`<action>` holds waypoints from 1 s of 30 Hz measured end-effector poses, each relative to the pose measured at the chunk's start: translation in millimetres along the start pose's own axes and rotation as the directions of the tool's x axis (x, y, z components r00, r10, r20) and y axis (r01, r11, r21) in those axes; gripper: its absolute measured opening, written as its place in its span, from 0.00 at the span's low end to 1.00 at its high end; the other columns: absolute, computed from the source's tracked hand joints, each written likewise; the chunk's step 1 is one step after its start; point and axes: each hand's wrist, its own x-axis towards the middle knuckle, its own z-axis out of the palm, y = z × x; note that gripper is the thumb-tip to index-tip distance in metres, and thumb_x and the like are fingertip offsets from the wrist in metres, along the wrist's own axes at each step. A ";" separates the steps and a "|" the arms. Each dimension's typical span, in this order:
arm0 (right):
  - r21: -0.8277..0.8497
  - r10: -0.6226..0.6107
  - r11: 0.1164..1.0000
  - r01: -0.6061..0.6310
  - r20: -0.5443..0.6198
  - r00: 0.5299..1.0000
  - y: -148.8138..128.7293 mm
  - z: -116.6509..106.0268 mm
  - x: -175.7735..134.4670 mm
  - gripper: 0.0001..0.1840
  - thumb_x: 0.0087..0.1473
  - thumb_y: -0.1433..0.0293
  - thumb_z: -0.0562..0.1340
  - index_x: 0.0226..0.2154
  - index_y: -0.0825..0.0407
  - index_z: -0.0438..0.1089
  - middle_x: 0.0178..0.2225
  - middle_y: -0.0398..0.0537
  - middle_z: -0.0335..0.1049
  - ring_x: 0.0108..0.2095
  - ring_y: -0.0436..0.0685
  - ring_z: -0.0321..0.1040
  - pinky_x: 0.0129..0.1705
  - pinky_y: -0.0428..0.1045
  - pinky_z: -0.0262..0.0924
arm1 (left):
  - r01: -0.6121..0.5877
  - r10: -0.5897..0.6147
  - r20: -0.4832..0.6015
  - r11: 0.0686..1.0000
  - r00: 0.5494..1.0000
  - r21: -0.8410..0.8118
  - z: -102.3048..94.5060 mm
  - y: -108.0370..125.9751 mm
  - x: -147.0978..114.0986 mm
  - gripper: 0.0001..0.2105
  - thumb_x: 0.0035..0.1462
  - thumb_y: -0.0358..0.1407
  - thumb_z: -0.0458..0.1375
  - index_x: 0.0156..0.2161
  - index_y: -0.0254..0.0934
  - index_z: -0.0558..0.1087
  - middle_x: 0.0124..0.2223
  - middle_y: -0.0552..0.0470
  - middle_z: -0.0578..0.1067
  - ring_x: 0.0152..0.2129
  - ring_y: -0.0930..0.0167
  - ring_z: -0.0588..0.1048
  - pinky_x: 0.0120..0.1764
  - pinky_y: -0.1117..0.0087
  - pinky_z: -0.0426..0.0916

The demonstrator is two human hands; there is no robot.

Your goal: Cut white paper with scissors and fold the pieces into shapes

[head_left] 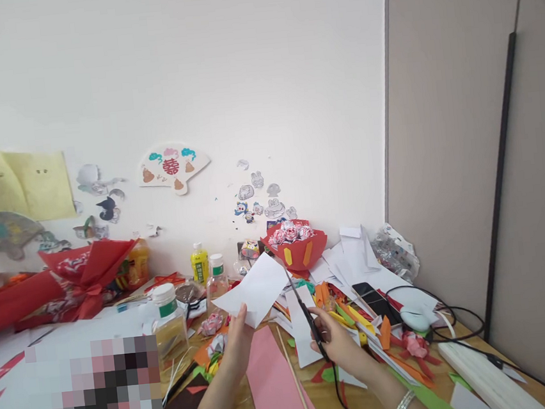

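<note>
My left hand (240, 342) pinches the lower edge of a sheet of white paper (256, 286), held up above the table. In my right hand (331, 337) is a pair of scissors (307, 314) with dark handles, their narrow tip pointing up and left, close to the paper's right edge. Whether the blades touch the paper I cannot tell. Beneath the scissors lies a white paper strip (300, 330). Pink paper (275, 384) rests between my forearms, with a thin wooden stick (295, 379) across it.
A red paper bouquet (301, 253) stands by the wall. Clear jars (171, 330) and a yellow bottle (200, 264) are at left. Coloured paper scraps, a phone (376, 304), a white mouse (414, 318), black cables and a long white bar (486, 373) crowd the right side.
</note>
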 end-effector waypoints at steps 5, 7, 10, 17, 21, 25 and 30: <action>-0.365 0.028 0.930 0.042 0.184 0.982 -17.0 -11.6 -12.3 0.34 0.32 0.67 0.69 0.45 0.49 0.61 0.33 0.42 0.63 0.33 0.55 0.60 0.34 0.47 0.57 | -0.055 0.054 -0.035 0.998 0.998 -0.032 -0.8 3.0 0.8 0.29 0.48 0.45 0.58 0.55 0.38 0.61 0.55 0.46 0.68 0.58 0.61 0.57 0.59 0.61 0.52; -0.425 0.080 0.904 0.057 0.298 0.951 -23.1 -15.0 -16.3 0.28 0.36 0.66 0.67 0.43 0.50 0.62 0.30 0.40 0.62 0.30 0.53 0.58 0.31 0.45 0.54 | -0.064 0.062 -0.049 0.998 0.997 -0.026 -1.7 4.7 1.1 0.27 0.48 0.46 0.57 0.54 0.38 0.63 0.53 0.47 0.70 0.57 0.62 0.57 0.59 0.62 0.52; -0.469 0.129 0.881 0.059 0.360 0.924 -25.2 -14.3 -19.5 0.25 0.39 0.64 0.66 0.42 0.49 0.62 0.26 0.37 0.61 0.26 0.50 0.55 0.28 0.44 0.50 | -0.053 0.051 -0.092 0.998 0.994 -0.024 -1.8 8.0 0.1 0.25 0.49 0.46 0.57 0.52 0.40 0.65 0.50 0.49 0.73 0.57 0.64 0.59 0.59 0.64 0.53; -0.464 0.096 0.882 0.076 0.335 0.937 -16.5 -5.8 -18.8 0.26 0.41 0.61 0.65 0.44 0.48 0.62 0.26 0.37 0.62 0.26 0.50 0.56 0.28 0.43 0.50 | -0.056 0.056 -0.045 0.998 0.997 0.006 -1.7 3.6 -3.0 0.27 0.45 0.47 0.60 0.50 0.37 0.67 0.48 0.47 0.74 0.54 0.61 0.63 0.57 0.61 0.55; -0.462 0.092 0.886 0.041 0.262 0.961 -13.8 -1.7 -16.8 0.23 0.42 0.62 0.64 0.43 0.48 0.63 0.26 0.38 0.63 0.26 0.51 0.57 0.29 0.44 0.51 | -0.028 0.027 -0.043 1.000 0.999 -0.004 -2.8 -3.5 -2.9 0.25 0.44 0.44 0.62 0.48 0.38 0.68 0.49 0.47 0.73 0.54 0.61 0.63 0.57 0.59 0.54; -0.434 0.075 0.901 0.026 0.213 0.974 -8.5 0.4 -14.5 0.24 0.42 0.63 0.65 0.44 0.49 0.63 0.27 0.39 0.63 0.27 0.52 0.59 0.29 0.44 0.52 | -0.052 0.052 0.008 0.999 0.999 -0.015 0.8 -2.5 -4.8 0.25 0.44 0.42 0.62 0.49 0.38 0.68 0.51 0.47 0.72 0.54 0.60 0.63 0.56 0.59 0.55; -0.332 0.045 0.943 0.035 0.229 0.972 1.4 0.0 -11.9 0.22 0.44 0.63 0.63 0.43 0.50 0.63 0.26 0.38 0.60 0.27 0.51 0.59 0.28 0.45 0.53 | -0.072 0.076 -0.028 0.988 0.997 0.135 8.1 2.2 -10.4 0.28 0.42 0.41 0.64 0.50 0.38 0.66 0.48 0.45 0.74 0.50 0.58 0.67 0.52 0.59 0.61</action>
